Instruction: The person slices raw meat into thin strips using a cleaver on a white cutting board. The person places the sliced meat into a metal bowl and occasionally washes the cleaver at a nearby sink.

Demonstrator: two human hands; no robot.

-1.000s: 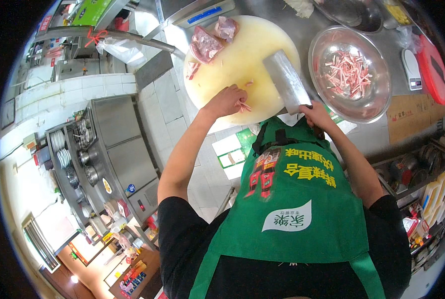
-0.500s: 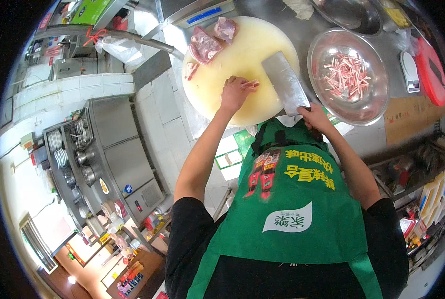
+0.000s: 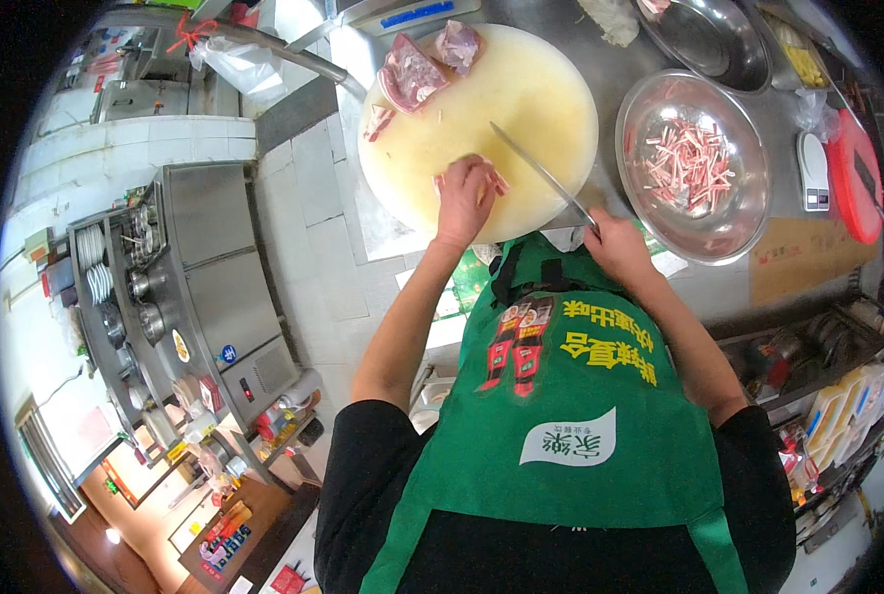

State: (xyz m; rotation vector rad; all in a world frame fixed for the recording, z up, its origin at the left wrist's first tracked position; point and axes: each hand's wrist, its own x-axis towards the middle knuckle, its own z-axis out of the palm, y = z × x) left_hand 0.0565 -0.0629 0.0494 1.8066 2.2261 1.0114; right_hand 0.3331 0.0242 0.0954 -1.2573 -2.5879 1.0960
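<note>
Kitchen board [image 3: 521, 89] is round and yellow. Left hand [image 3: 465, 193] presses meat [image 3: 491, 180] flat; right hand [image 3: 615, 246] grips knife [image 3: 541, 176]. Blade sits close to fingers and could cut them if it slips.

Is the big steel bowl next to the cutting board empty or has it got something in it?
Not empty: the steel bowl holds a scattered layer of pink meat strips, with bare metal around them.

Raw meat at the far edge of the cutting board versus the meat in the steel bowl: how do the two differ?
The raw meat pieces on the round cutting board are a few large uncut slabs; the meat strips in the steel bowl are many thin slivers. The slabs lie apart from each other on the board, the strips heaped loosely in the bowl. Both look pink and raw.
</note>
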